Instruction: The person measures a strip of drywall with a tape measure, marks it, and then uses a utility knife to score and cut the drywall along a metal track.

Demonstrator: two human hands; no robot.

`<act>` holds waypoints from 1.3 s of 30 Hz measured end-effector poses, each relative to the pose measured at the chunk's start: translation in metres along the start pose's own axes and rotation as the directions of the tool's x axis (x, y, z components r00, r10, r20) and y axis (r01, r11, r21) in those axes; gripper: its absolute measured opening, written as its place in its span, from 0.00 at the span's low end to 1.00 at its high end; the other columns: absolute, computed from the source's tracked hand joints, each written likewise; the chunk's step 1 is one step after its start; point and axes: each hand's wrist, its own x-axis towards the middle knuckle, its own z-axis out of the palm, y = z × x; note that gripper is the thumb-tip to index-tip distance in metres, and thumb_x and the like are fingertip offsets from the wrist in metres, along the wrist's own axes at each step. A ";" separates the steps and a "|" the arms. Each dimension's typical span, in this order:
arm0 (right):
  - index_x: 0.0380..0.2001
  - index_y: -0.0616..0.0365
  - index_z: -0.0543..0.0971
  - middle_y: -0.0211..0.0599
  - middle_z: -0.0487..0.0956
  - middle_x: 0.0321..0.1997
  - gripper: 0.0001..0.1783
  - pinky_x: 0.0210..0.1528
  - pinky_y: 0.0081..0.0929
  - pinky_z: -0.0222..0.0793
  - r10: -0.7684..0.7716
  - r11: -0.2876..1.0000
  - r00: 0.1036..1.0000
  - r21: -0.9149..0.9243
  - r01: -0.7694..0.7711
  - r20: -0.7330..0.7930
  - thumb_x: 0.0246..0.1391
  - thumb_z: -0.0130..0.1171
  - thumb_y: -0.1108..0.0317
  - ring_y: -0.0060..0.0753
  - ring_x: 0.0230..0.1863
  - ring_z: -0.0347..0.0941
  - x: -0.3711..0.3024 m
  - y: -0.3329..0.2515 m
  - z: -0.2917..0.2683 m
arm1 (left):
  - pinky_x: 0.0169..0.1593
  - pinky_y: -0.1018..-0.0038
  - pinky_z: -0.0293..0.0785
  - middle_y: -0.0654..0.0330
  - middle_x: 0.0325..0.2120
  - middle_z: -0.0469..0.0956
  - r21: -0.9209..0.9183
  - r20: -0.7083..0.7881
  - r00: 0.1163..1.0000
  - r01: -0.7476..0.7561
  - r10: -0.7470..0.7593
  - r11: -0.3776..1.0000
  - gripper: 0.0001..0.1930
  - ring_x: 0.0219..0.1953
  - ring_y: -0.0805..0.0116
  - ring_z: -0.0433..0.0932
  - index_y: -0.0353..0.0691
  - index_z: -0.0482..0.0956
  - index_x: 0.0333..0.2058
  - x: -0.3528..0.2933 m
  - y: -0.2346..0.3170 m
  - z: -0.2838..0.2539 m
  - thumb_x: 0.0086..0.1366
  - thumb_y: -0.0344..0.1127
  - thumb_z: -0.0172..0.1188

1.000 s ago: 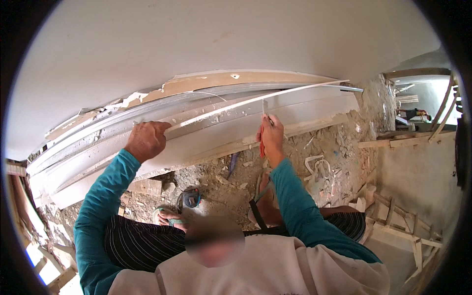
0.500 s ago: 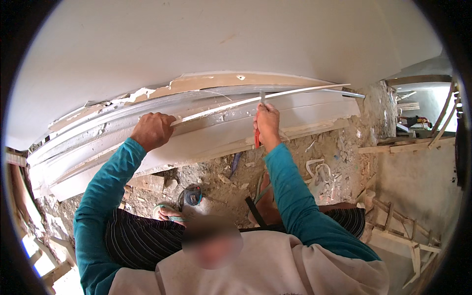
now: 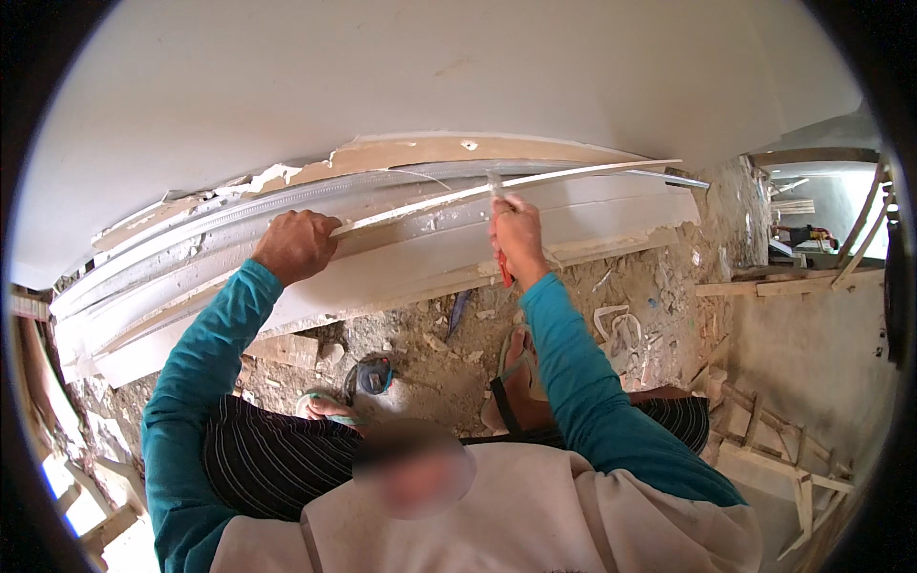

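Note:
My left hand (image 3: 296,246) is closed on the near left end of a long, narrow white strip (image 3: 430,204), which slants up to the right in front of the wall. Wrapped in the fingers of my right hand (image 3: 519,234) is a red-handled knife (image 3: 505,271). Its flat, pale blade points away from me and meets the strip around its middle. Below the strip lie white board pieces (image 3: 583,213) and a grey metal profile (image 3: 315,191), stacked lengthwise along the wall's foot.
A dark tape measure (image 3: 375,376) rests on the rubble-strewn floor between my feet. The white wall (image 3: 458,76) has a ragged broken lower edge. Wooden pieces (image 3: 764,454) stand at the lower right, and a doorway (image 3: 821,205) opens at the far right.
My right hand with the knife has shifted slightly left along the strip, and the handle has tilted. My left hand has barely moved.

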 end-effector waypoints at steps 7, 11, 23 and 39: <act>0.33 0.53 0.72 0.27 0.70 0.18 0.11 0.12 0.28 0.56 0.017 0.999 1.000 -0.047 -0.016 0.024 0.71 0.53 0.61 0.21 0.12 0.60 0.002 0.000 0.001 | 0.46 0.53 0.81 0.47 0.34 0.86 0.002 -0.022 1.000 -0.014 0.014 1.000 0.16 0.38 0.45 0.86 0.39 0.86 0.46 0.000 0.000 0.000 0.62 0.40 0.64; 0.32 0.53 0.72 0.27 0.69 0.18 0.12 0.12 0.29 0.56 0.083 0.974 0.982 0.221 -0.044 -0.172 0.71 0.55 0.61 0.21 0.12 0.61 -0.002 -0.003 0.003 | 0.46 0.52 0.81 0.47 0.34 0.86 -0.017 -0.019 1.000 0.006 -0.006 1.000 0.16 0.38 0.45 0.86 0.39 0.86 0.46 0.000 -0.001 0.000 0.61 0.39 0.65; 0.36 0.52 0.73 0.27 0.69 0.18 0.10 0.12 0.28 0.57 0.044 0.999 0.995 0.028 -0.047 0.091 0.71 0.55 0.60 0.21 0.12 0.61 -0.008 -0.003 0.011 | 0.44 0.54 0.82 0.46 0.32 0.86 -0.021 -0.057 0.998 -0.038 0.036 0.999 0.14 0.35 0.44 0.86 0.38 0.86 0.43 0.001 -0.003 0.004 0.61 0.39 0.67; 0.34 0.54 0.73 0.28 0.70 0.19 0.12 0.12 0.28 0.58 -0.014 1.000 0.990 -0.023 0.018 0.141 0.71 0.53 0.60 0.22 0.13 0.62 -0.021 -0.006 0.023 | 0.45 0.54 0.82 0.45 0.33 0.86 -0.025 0.009 1.000 0.023 -0.023 0.999 0.14 0.37 0.43 0.86 0.38 0.87 0.43 0.003 0.000 -0.002 0.61 0.39 0.66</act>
